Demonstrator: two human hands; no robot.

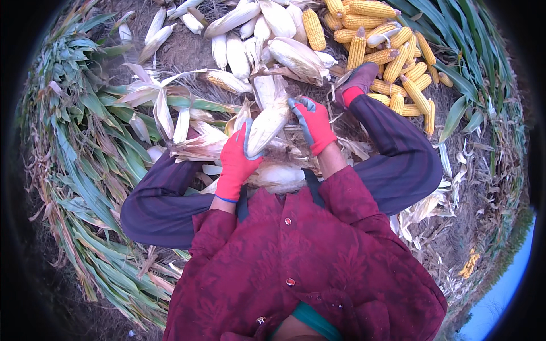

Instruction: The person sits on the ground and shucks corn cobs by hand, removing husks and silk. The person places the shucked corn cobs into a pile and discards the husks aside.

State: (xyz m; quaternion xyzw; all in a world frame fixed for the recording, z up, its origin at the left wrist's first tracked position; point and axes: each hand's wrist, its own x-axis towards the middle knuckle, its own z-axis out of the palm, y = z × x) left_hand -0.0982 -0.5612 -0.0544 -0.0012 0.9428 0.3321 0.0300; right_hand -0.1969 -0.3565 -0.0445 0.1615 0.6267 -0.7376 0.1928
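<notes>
My left hand point(241, 155), in a red knit glove with a grey coated palm, grips the lower end of an ear of corn in pale husk point(269, 124). The ear slants up and to the right between my hands. At its upper end is my right hand point(310, 119), gloved the same way, with bent fingers at the silk and husk; whether they pinch it cannot be told. Other ears in husk point(236, 55) lie in a heap beyond my hands. Husked yellow ears point(394, 64) are piled at the upper right, beside my shoe.
Cut green corn stalks and leaves point(85, 128) lie along the left, and more leaves point(460, 42) at the upper right. My bent legs point(392, 170) frame the work spot. Loose dry husks point(426, 209) cover soil at the right. A small yellow corn pile point(470, 263) lies farther off.
</notes>
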